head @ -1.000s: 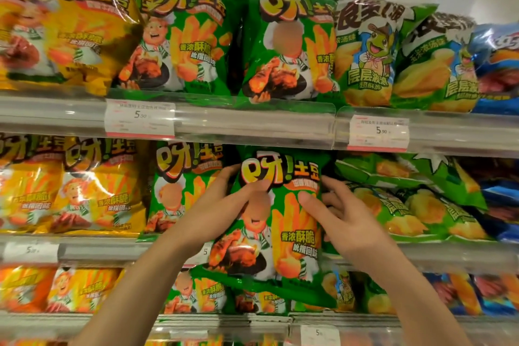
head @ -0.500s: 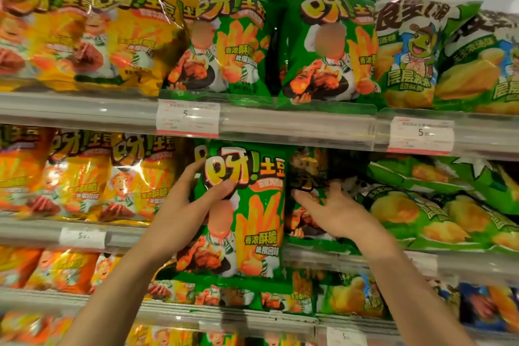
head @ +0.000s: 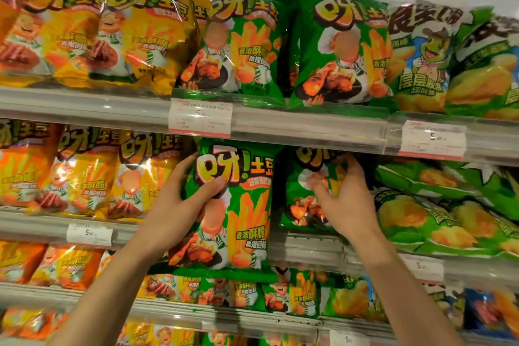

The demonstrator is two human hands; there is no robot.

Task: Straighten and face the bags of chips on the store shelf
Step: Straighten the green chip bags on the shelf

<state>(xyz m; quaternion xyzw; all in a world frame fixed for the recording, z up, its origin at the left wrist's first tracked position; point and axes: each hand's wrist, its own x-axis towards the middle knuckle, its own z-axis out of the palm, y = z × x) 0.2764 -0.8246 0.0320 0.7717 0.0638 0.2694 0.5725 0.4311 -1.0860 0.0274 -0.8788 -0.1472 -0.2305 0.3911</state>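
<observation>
On the middle store shelf [head: 309, 250], the left hand [head: 179, 205] grips the front green chip bag [head: 238, 219] out of the way, so the right hand [head: 345, 205] can clasp and straighten the green bag behind [head: 303, 205].

Both bare forearms are reaching up from the bottom of the view, angling toward each other. The left hand [head: 179, 202] is gripping a green bag [head: 233, 205] by its left edge, thumb pressing across the front and fingers wrapping behind. The right hand [head: 344, 199] is clutching a second green bag [head: 306, 196], fingers curling over its upper right part.
</observation>
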